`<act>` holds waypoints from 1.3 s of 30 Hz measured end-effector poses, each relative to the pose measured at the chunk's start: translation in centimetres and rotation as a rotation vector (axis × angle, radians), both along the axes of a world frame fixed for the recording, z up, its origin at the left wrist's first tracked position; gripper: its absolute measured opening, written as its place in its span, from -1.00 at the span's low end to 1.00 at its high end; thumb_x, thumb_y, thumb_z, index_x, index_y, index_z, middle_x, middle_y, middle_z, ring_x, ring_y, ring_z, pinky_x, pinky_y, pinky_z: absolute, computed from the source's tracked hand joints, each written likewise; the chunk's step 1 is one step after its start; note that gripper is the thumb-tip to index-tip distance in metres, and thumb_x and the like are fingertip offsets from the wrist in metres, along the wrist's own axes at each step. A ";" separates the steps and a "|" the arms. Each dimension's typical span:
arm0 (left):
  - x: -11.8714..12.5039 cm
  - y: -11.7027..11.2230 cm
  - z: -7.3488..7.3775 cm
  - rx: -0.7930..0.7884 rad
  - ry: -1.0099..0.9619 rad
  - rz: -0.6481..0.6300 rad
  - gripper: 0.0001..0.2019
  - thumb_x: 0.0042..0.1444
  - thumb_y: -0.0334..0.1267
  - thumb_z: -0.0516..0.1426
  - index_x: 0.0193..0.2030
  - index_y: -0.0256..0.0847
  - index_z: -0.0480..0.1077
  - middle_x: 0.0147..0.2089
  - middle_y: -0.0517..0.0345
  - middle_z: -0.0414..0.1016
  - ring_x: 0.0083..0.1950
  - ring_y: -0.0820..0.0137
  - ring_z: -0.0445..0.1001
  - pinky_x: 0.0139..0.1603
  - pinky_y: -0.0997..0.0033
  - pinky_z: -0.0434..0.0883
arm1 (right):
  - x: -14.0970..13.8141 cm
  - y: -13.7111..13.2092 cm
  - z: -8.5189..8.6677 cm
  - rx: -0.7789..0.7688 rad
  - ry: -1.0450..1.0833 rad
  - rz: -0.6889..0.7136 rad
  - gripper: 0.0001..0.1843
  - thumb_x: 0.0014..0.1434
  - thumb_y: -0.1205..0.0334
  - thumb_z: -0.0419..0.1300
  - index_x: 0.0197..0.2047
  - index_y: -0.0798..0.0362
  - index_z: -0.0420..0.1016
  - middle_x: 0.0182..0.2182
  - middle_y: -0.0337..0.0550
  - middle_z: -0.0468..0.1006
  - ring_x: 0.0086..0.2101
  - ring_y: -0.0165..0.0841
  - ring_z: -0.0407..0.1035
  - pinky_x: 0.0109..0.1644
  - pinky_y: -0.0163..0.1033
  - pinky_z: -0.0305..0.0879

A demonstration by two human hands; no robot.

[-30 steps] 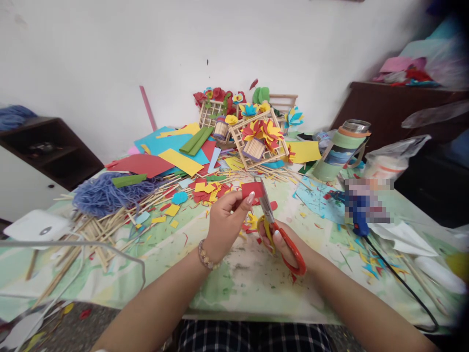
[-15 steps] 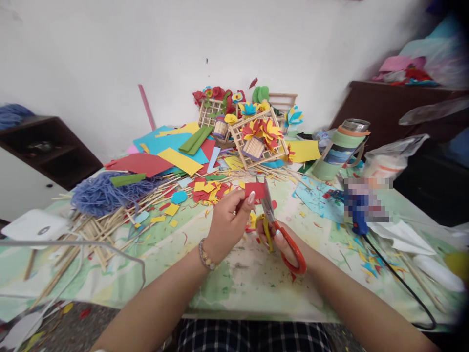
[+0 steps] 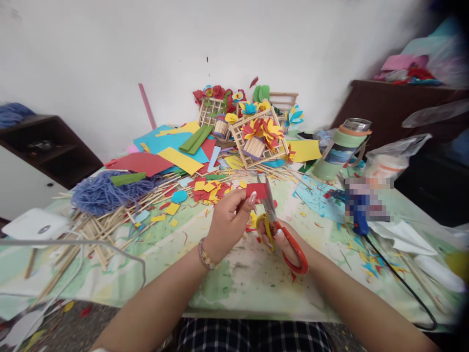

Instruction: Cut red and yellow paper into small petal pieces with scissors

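Observation:
My left hand pinches a small red paper piece above the table. In my right hand are scissors with orange and yellow handles, fingers through the loops. The blades point up and meet the right edge of the red piece. Below both hands lies the green patterned table cover, littered with paper snippets.
Coloured paper sheets, wooden sticks and blue yarn lie to the left. Stick frames with paper flowers stand at the back. A green tumbler, a glue gun with its cord and a plastic bag sit to the right.
The scissors have shifted slightly up against the red piece's edge. Both hands stay in nearly the same place.

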State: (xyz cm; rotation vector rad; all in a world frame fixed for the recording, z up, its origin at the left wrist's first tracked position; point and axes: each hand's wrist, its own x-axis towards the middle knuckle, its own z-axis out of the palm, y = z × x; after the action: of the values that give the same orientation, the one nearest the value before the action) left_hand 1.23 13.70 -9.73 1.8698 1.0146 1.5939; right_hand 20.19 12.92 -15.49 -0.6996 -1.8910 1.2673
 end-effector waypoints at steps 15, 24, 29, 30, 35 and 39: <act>-0.3 0.0 -0.4 -0.110 -0.080 -0.032 -0.60 0.37 0.06 0.13 -0.40 -0.16 0.36 -0.44 0.17 0.43 -0.45 0.43 0.38 -0.41 0.40 0.35 | 0.2 0.2 -0.1 0.015 0.005 0.003 -0.29 0.31 -0.53 -0.05 -0.25 0.02 0.29 -0.37 -0.17 0.29 -0.42 -0.35 0.15 -0.43 -0.28 0.20; -0.1 -0.3 -0.2 -0.067 -0.002 -0.023 -0.55 0.39 0.09 0.10 -0.44 -0.16 0.37 -0.50 0.19 0.39 -0.46 0.42 0.37 -0.41 0.39 0.34 | 0.2 0.2 -0.1 0.019 0.029 0.073 -0.33 0.34 -0.51 -0.06 -0.20 0.00 0.27 -0.35 -0.18 0.27 -0.39 -0.31 0.15 -0.38 -0.23 0.20; 0.1 -0.5 -0.2 -0.043 0.046 -0.016 -0.54 0.41 0.08 0.08 -0.46 -0.15 0.35 -0.52 0.20 0.38 -0.47 0.42 0.36 -0.40 0.38 0.32 | 0.1 0.2 -0.1 0.029 0.056 0.093 -0.38 0.37 -0.46 -0.05 -0.20 0.00 0.24 -0.37 -0.22 0.24 -0.39 -0.32 0.12 -0.34 -0.21 0.15; 0.1 -0.5 -0.2 -0.034 0.049 -0.015 -0.54 0.41 0.08 0.08 -0.46 -0.15 0.35 -0.53 0.20 0.38 -0.47 0.42 0.36 -0.40 0.38 0.32 | 0.1 0.2 -0.1 0.026 0.056 0.087 -0.38 0.37 -0.46 -0.05 -0.21 0.00 0.24 -0.37 -0.21 0.25 -0.39 -0.32 0.12 -0.34 -0.21 0.15; -0.1 -0.4 0.0 -0.005 0.051 -0.020 -0.55 0.42 0.04 0.09 -0.46 -0.16 0.35 -0.51 0.20 0.38 -0.48 0.43 0.35 -0.40 0.38 0.31 | 0.0 0.0 0.4 0.001 0.050 0.046 -0.32 0.33 -0.52 -0.05 -0.25 0.00 0.24 -0.39 -0.22 0.24 -0.40 -0.32 0.12 -0.37 -0.22 0.13; -0.2 -0.4 0.1 0.000 0.047 -0.015 -0.55 0.40 0.04 0.10 -0.47 -0.16 0.34 -0.51 0.20 0.38 -0.48 0.42 0.35 -0.41 0.37 0.31 | 0.0 0.0 0.6 0.008 0.037 0.041 -0.31 0.32 -0.53 -0.06 -0.25 0.00 0.24 -0.39 -0.22 0.26 -0.41 -0.32 0.13 -0.37 -0.22 0.14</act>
State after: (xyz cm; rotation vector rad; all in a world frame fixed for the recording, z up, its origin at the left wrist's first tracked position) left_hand 1.04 13.27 -9.65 1.9191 1.0180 1.5479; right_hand 20.20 12.87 -14.92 -0.6319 -1.8887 1.2890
